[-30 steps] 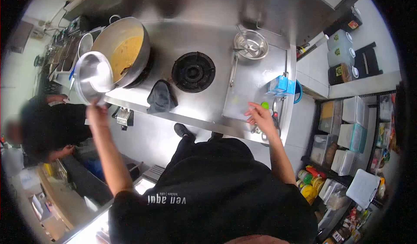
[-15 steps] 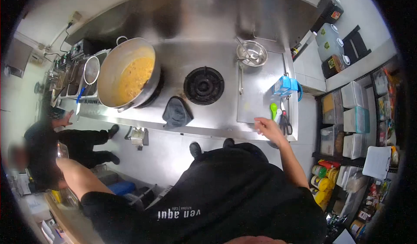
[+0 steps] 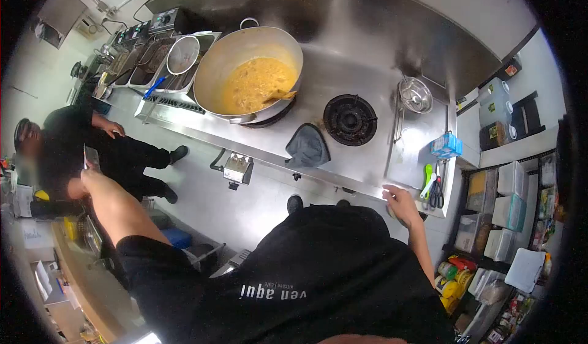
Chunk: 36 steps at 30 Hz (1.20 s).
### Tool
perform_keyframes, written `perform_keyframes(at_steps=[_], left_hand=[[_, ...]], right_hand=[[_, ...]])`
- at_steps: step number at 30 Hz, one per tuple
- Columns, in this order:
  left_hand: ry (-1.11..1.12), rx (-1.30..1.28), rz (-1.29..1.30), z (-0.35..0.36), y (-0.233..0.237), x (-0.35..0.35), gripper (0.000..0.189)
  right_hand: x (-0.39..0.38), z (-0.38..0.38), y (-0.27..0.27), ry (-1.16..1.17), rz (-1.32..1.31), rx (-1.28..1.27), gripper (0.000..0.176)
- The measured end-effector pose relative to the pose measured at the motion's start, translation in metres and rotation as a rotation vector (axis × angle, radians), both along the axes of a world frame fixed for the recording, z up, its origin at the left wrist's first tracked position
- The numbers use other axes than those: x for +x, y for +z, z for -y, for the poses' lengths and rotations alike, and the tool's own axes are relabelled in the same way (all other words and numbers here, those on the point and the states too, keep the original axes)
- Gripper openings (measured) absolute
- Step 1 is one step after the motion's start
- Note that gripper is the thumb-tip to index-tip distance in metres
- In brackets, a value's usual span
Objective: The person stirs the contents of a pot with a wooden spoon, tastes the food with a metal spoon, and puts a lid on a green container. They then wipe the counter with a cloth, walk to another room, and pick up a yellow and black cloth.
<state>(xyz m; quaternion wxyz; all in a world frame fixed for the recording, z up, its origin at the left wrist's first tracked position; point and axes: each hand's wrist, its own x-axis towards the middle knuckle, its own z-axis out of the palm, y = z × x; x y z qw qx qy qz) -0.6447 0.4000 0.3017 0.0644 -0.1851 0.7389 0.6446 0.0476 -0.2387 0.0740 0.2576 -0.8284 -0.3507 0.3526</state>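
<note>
My left hand point(image 3: 87, 183) is stretched out at the left in front of the co-worker, its fingers closed around a small shiny, see-through object point(image 3: 91, 158) whose kind I cannot make out. My right hand point(image 3: 401, 205) hovers by the front edge of the steel stove top, fingers loosely bent and apart, holding nothing. Nearest to it on the steel lie a green spoon point(image 3: 427, 175), a white spoon point(image 3: 429, 185) and black-handled scissors point(image 3: 437, 194). A grey oven mitt point(image 3: 307, 146) rests left of the bare burner point(image 3: 350, 120).
A large pot point(image 3: 211, 78) with yellow, chunky food stands on the left burner. Beside it, a strainer point(image 3: 183, 55) sits over the fryers. Metal bowls point(image 3: 415, 95) and a blue carton point(image 3: 446, 145) are at the right. A co-worker point(image 3: 73, 142) stands left; shelves point(image 3: 490, 234) line the right.
My view has swung left, so the stove and pot appear farther right. My left hand is higher in view, still gripping the shiny object. My right hand stays by the stove's front edge.
</note>
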Motion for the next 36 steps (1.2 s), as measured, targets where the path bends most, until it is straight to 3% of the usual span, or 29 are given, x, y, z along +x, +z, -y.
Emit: perform_keyframes(at_steps=[5, 7, 8, 9, 10, 11, 13, 14, 15, 16, 17, 19, 20, 22, 24, 26, 27, 29, 31, 32, 33, 35, 36], left_hand=[[0.302, -0.011, 0.059, -0.028, -0.019, 0.027, 0.058], [-0.212, 0.143, -0.531, -0.016, -0.085, 0.033, 0.053], [-0.354, 0.247, -1.052, -0.014, -0.143, 0.039, 0.054], [-0.12, -0.304, -1.743, -0.003, -0.213, 0.061, 0.048], [-0.509, -0.096, -1.768, 0.039, -0.26, 0.122, 0.049], [-1.0, 0.077, -1.582, 0.098, -0.309, 0.196, 0.05], [-1.901, 0.214, -1.249, 0.22, -0.379, 0.322, 0.052], [-2.223, 0.293, -1.249, 0.265, -0.396, 0.364, 0.054], [-2.455, 0.381, -1.493, 0.307, -0.345, 0.403, 0.062], [-2.401, 0.483, -1.834, 0.322, -0.345, 0.431, 0.065], [-2.408, 0.496, -1.811, 0.324, -0.338, 0.451, 0.065], [-2.637, 0.193, -1.615, 0.321, -0.323, 0.477, 0.064], [-2.624, 0.201, -1.603, 0.319, -0.326, 0.477, 0.064], [-2.839, -0.232, -1.661, 0.302, -0.341, 0.476, 0.058], [-2.856, -0.075, -1.645, 0.3, -0.386, 0.463, 0.057], [-2.693, 0.134, -1.774, 0.307, -0.399, 0.43, 0.054], [-2.662, 0.081, -1.761, 0.31, -0.392, 0.411, 0.054], [-2.721, 0.071, -1.336, 0.321, -0.367, 0.374, 0.049], [-2.484, 0.131, -1.137, 0.334, -0.362, 0.333, 0.046], [-2.36, 0.091, -1.028, 0.343, -0.347, 0.312, 0.045], [-2.267, -0.076, -0.941, 0.351, -0.356, 0.291, 0.043], [-2.029, -0.231, -0.829, 0.366, -0.371, 0.249, 0.045], [-1.914, -0.313, -0.707, 0.373, -0.345, 0.228, 0.044]], right_hand=[[-0.031, -0.021, 0.0, 0.065, 0.028, 0.001, 0.035], [-0.043, -0.026, -0.015, 0.054, 0.028, -0.017, 0.036], [-0.049, -0.027, -0.026, 0.047, 0.056, -0.003, 0.036], [-0.056, -0.03, -0.033, 0.033, 0.082, 0.011, 0.035], [-0.068, -0.039, -0.029, 0.023, 0.101, -0.054, 0.033], [-0.08, -0.051, -0.023, 0.012, 0.097, -0.052, 0.033], [-0.101, -0.083, -0.003, 0.027, 0.226, 0.283, 0.03], [-0.106, -0.103, 0.016, 0.107, 0.343, 0.36, 0.029], [-0.109, -0.129, 0.038, 0.195, 0.458, 0.433, 0.029], [-0.11, -0.155, 0.056, 0.233, 0.566, 0.558, 0.029], [-0.11, -0.182, 0.071, 0.276, 0.676, 0.688, 0.03], [-0.109, -0.232, 0.093, 0.264, 0.806, 0.722, 0.026], [-0.105, -0.257, 0.095, 0.296, 0.909, 0.677, 0.03], [-0.097, -0.298, 0.093, 0.37, 1.025, 0.656, 0.034], [-0.091, -0.334, 0.083, 0.525, 0.88, 0.346, 0.026], [-0.084, -0.363, 0.063, 0.599, 0.97, 0.343, 0.02], [-0.083, -0.376, 0.058, 0.657, 1.061, 0.322, 0.016], [-0.082, -0.391, 0.08, 0.747, 1.097, 0.369, 0.013], [-0.079, -0.416, 0.09, 0.831, 1.188, 0.199, 0.015], [-0.057, -0.443, 0.051, 0.836, 1.293, 0.188, 0.014], [-0.056, -0.462, 0.049, 0.834, 1.274, 0.141, 0.019], [-0.025, -0.506, 0.013, 0.949, 1.302, 0.272, 0.021], [-0.03, -0.521, 0.008, 0.91, 1.296, 0.29, 0.018]])
